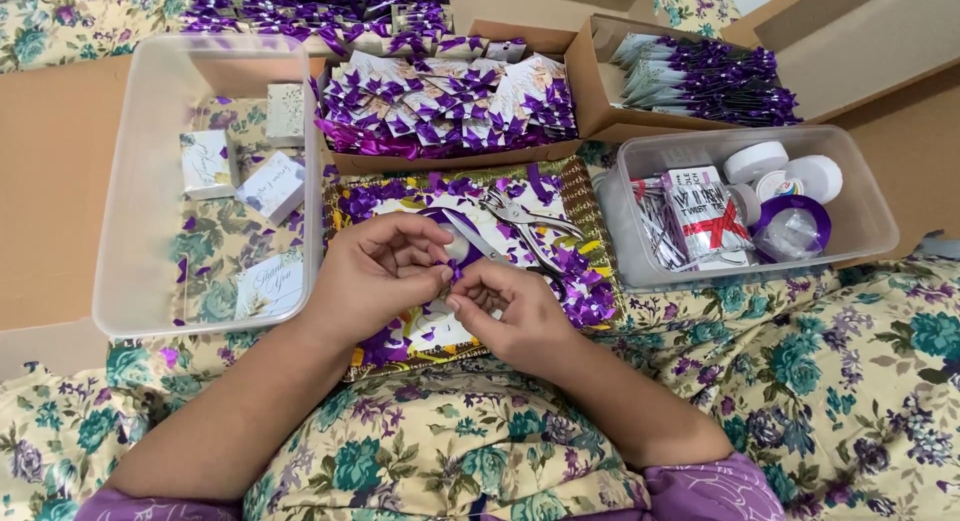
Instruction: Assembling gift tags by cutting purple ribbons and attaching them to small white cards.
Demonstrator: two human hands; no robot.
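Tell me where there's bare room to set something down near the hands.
Most free: the floor of the clear bin on the left, near its front edge beside the small cards. The tray under both hands is littered with purple scraps and scissors; the right tub is packed.

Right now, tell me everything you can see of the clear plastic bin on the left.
The clear plastic bin is a translucent, rounded-corner rectangular tub, open-topped and upright, resting on the floral cloth left of the hands. Through its floor the flower pattern shows. Inside lie a few small white boxes near the far end, a pale printed card at the near end, and scattered purple ribbon scraps. Neither hand touches it; the left hand is nearest.
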